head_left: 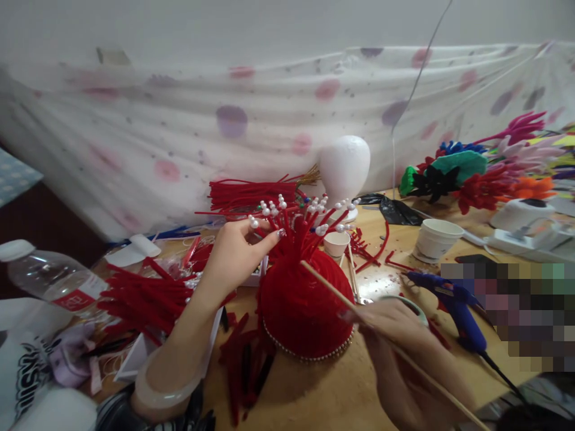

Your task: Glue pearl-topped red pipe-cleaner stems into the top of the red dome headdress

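In the middle of the table stands a red dome-shaped headpiece, its lower edge trimmed with small pearls. From its top rise several red chenille stems tipped with white beads. My left hand reaches in from the left, thumb and index finger closed around a red stem at the cluster's left side. My right hand grips a thin wooden stick, slanting up to the left. Its tip touches or lies just in front of the base of the stems; which one, I cannot tell.
Bundled red stems and a white foam head stand behind. On the right are a blue glue gun, a paper cup and a power strip. A plastic bottle and more red stems occupy the left.
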Demonstrator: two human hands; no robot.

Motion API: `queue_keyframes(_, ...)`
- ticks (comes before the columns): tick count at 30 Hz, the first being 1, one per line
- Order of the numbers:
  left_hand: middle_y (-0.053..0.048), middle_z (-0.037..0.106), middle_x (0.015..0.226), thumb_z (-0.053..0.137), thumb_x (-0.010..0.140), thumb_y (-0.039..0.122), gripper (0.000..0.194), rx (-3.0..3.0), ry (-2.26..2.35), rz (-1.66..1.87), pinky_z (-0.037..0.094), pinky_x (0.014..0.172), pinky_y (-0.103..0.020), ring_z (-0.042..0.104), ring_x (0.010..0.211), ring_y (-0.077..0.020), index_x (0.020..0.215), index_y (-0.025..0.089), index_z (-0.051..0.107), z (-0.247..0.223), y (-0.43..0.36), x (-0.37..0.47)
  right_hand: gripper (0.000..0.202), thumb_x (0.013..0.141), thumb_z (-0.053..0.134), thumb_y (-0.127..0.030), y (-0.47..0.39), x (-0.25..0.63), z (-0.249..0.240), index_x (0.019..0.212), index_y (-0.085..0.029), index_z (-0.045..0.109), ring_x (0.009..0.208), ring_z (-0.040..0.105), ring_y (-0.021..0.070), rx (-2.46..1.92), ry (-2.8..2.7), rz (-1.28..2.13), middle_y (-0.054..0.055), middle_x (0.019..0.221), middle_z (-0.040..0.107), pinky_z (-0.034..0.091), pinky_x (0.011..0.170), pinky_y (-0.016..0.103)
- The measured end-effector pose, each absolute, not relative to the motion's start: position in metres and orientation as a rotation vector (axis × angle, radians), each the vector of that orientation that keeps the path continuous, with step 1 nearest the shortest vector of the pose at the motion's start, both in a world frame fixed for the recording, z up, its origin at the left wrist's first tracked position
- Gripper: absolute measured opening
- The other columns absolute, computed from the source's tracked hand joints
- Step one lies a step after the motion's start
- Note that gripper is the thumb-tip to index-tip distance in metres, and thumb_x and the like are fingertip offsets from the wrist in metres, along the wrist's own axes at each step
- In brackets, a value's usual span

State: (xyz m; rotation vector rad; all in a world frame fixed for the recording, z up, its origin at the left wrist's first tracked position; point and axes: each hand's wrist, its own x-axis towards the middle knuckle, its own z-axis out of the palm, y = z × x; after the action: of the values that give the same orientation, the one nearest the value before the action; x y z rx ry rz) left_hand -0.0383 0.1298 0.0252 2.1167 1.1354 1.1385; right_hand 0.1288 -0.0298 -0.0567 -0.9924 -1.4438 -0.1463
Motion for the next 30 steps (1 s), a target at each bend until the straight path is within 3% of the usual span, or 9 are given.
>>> queue_keyframes(4,-0.004,0.073,0.07,0.07,0.075,0.036,0.021,2.071,1.101,1.152,0.048,0.056,-0.027,0.064,0.059,-0.0166,0.082,0.016,0.071,0.025,0.13,-0.037,0.022,0.097,0.045,-0.027,-0.042,0.135,-0.085,0.104,-0.029,0.066,0.073,0.064,0.0237,-0.998,-1.15,-0.14,0.007,0.089,0.071,0.051,0.065,0.042)
queue_keyframes(9,-0.004,0.076,0.075,0.07,0.075,0.03,0.014,2.007,1.039,1.059,0.052,0.057,-0.028,0.068,0.061,-0.0175,0.083,0.017,0.072,0.023,0.13,-0.036,0.025,0.088,0.056,-0.008,-0.022,0.136,-0.095,0.103,-0.024,0.067,0.089,0.063,0.0225,-1.124,-1.22,-0.315,0.006,0.098,0.068,0.049,0.078,0.041)
queue_keyframes(13,-0.004,0.077,0.074,0.072,0.074,0.026,0.009,2.02,1.036,0.952,0.053,0.058,-0.028,0.069,0.062,-0.0183,0.078,0.018,0.074,0.024,0.13,-0.034,0.029,0.085,0.057,-0.004,-0.015,0.136,-0.094,0.105,-0.023,0.066,0.086,0.061,0.0201,-1.141,-1.364,-0.316,0.006,0.094,0.065,0.05,0.074,0.036)
queue_keyframes(17,-0.004,0.079,0.088,0.072,0.074,0.023,0.013,1.936,0.946,0.973,0.055,0.063,-0.028,0.071,0.072,-0.0185,0.086,0.019,0.075,0.024,0.129,-0.031,0.025,0.094,0.047,-0.017,-0.019,0.134,-0.105,0.109,-0.023,0.066,0.084,0.061,0.0202,-1.112,-1.301,-0.181,0.006,0.092,0.066,0.05,0.072,0.035)
queue_keyframes(21,-0.005,0.079,0.091,0.073,0.074,0.027,0.016,1.915,0.884,0.985,0.054,0.066,-0.029,0.071,0.077,-0.0195,0.088,0.018,0.075,0.021,0.131,-0.032,0.036,0.098,0.037,-0.033,-0.021,0.132,-0.117,0.119,-0.021,0.064,0.086,0.063,0.0227,-1.051,-1.118,-0.08,0.009,0.096,0.068,0.051,0.073,0.038)
queue_keyframes(27,-0.004,0.078,0.078,0.074,0.073,0.03,0.012,2.021,1.009,0.923,0.052,0.063,-0.03,0.07,0.07,-0.0209,0.076,0.018,0.076,0.02,0.135,-0.034,0.029,0.096,0.044,-0.029,-0.022,0.128,-0.112,0.116,-0.023,0.065,0.083,0.06,0.0186,-1.108,-1.093,-0.022,0.006,0.099,0.068,0.049,0.072,0.032)
queue_keyframes(30,-0.005,0.079,0.084,0.073,0.072,0.029,0.014,1.968,0.992,0.896,0.054,0.066,-0.031,0.072,0.075,-0.0216,0.08,0.018,0.076,0.022,0.135,-0.036,0.027,0.097,0.043,-0.027,-0.025,0.124,-0.108,0.111,-0.023,0.066,0.086,0.058,0.0191,-1.177,-1.063,0.005,0.005,0.098,0.065,0.047,0.078,0.034)
